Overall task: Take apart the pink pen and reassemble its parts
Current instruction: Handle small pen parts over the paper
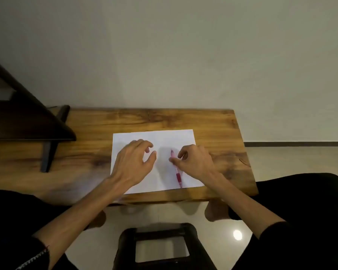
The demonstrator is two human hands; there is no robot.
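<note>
On the wooden table's (213,121) white paper sheet (164,137), your right hand (195,162) pinches the slim pink plastic pen (176,170) mid-barrel while your left hand (134,162) hovers spread and empty; pulled apart one-handed, small parts could roll off.

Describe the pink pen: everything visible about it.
The pen is slim, pink with a darker grip band near its near end, and looks like plastic. It appears whole. It lies flat on the paper, running near to far. The right hand pinches its far half with its fingertips; the left hand is apart from it.
</note>
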